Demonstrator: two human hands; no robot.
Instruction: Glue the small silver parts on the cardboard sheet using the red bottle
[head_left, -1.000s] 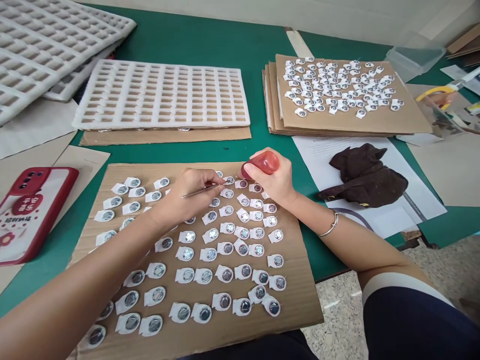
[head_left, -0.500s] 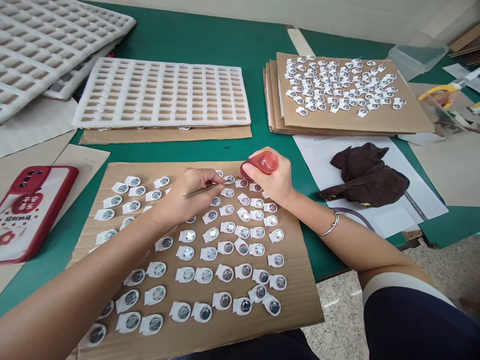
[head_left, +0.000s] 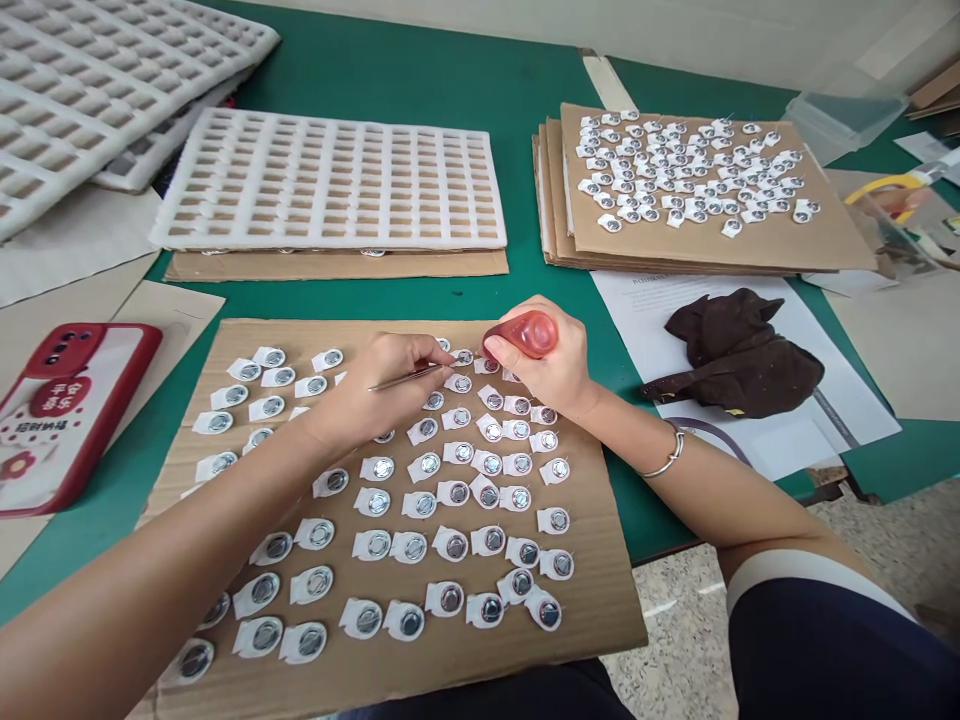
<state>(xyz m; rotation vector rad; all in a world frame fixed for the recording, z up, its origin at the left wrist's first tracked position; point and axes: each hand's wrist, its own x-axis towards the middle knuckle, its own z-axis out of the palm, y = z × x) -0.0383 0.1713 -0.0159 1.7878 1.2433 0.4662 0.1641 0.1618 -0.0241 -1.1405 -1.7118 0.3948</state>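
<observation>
Many small white tabs with round metallic discs lie in rough rows on a brown cardboard sheet. My left hand is closed on a thin metal tool, whose tip is by a disc piece near the sheet's far edge. Just right of it, my right hand wraps round a red squeeze bottle, tilted with its narrow end toward the same piece. The exact contact at the tips is too small to make out.
White foam grid trays stand at the back left. A cardboard stack bearing similar pieces is at the back right. A dark brown cloth lies on paper at right, a red-edged phone at left.
The red bottle has turned slightly in my right hand, its narrow end moving toward the piece at the tool's tip. The whole view has shifted a little.
</observation>
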